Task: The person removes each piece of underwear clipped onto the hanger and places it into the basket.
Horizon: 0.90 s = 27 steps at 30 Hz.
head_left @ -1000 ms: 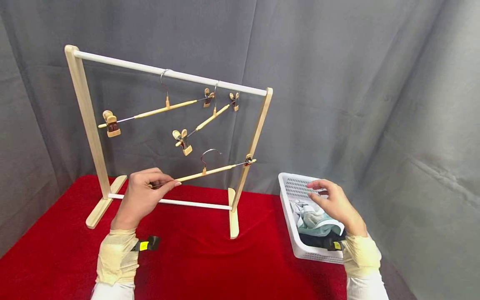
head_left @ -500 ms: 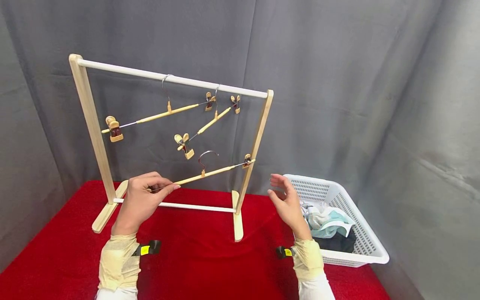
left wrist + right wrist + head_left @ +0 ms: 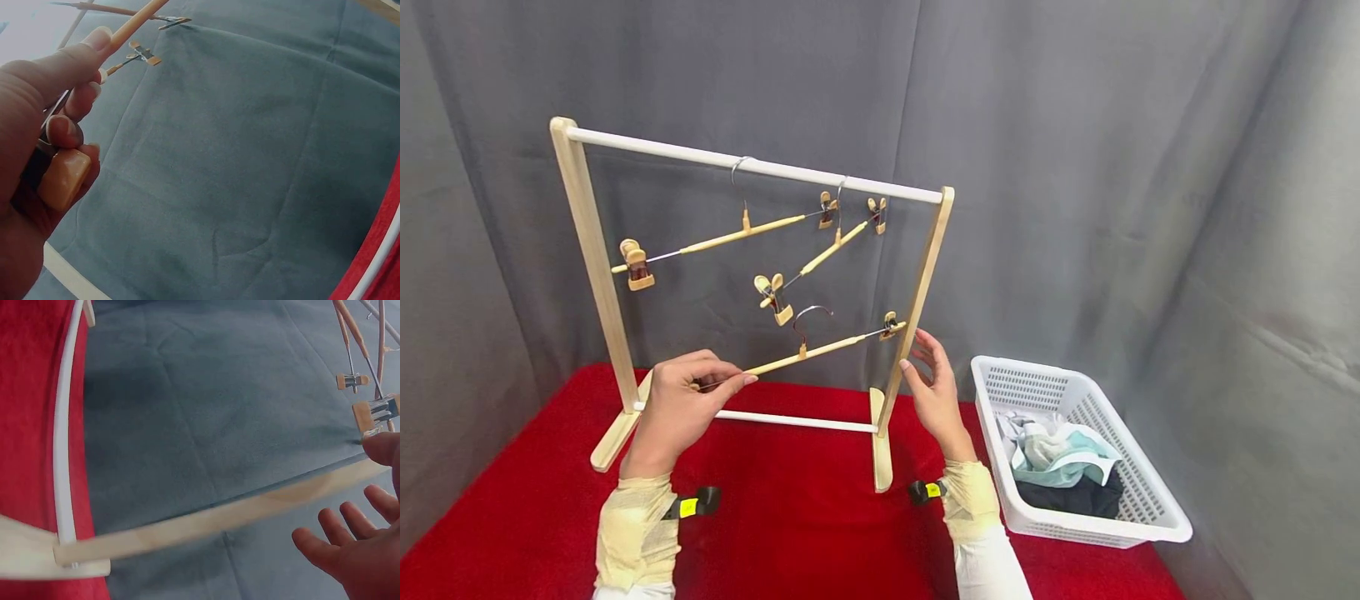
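Observation:
My left hand [image 3: 688, 404] grips the left end of a clip hanger [image 3: 805, 353], thumb on its wooden bar. In the left wrist view one clip [image 3: 64, 179] of that hanger sits within the curled fingers. Its metal hook points up, and the far clip [image 3: 891, 326] lies near the rack's right post [image 3: 917, 300]. My right hand [image 3: 938, 396] is at that post with fingers spread and holds nothing. In the right wrist view the thumb is close to the far clip. Two more clip hangers, one on the left [image 3: 745, 235] and one on the right [image 3: 833, 250], hang from the rack's white rail [image 3: 700, 156].
A white basket [image 3: 1150, 483] with a light blue and white cloth [image 3: 1063, 454] and a black cloth [image 3: 1075, 497] stands on the right. Red cloth [image 3: 797, 517] covers the table. A grey curtain [image 3: 1075, 167] hangs behind the rack.
My right hand has moved left from over the basket to the rack's right post. The left hand keeps its hold on the hanger. The view has shifted a little.

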Tool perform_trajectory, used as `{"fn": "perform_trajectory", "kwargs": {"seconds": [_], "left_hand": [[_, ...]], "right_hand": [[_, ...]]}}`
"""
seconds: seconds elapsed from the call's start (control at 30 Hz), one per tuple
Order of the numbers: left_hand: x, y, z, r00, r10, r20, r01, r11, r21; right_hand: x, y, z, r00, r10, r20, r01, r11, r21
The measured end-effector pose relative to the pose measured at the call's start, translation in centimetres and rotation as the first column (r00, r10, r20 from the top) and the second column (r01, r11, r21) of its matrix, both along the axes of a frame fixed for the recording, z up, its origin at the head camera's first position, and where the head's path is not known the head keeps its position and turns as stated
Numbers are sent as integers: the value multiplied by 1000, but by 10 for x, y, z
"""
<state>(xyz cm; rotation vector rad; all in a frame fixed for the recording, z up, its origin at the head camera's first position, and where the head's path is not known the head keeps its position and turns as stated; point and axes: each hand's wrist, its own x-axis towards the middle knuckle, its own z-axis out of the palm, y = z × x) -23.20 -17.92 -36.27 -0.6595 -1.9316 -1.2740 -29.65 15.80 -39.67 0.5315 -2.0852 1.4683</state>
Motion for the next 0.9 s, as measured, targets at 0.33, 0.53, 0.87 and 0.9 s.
{"fn": "perform_trajectory", "kwargs": {"seconds": [0.33, 0.53, 0.87, 0.9], "left_hand": [[-1, -3, -8, 1000, 7, 28, -7, 1000, 3], [-2, -3, -6, 999, 14, 39, -14, 1000, -3], [-11, -7, -12, 999, 15, 38, -15, 1000, -14], [-15, -8, -15, 999, 16, 40, -15, 1000, -19]], "right_hand": [[-16, -2, -18, 999, -30, -22, 30, 999, -16], [-8, -4, -5, 1000, -15, 7, 15, 999, 51], [-13, -5, -8, 1000, -4, 15, 3, 997, 71], [-14, -5, -9, 1000, -1, 16, 0, 998, 63]]}}
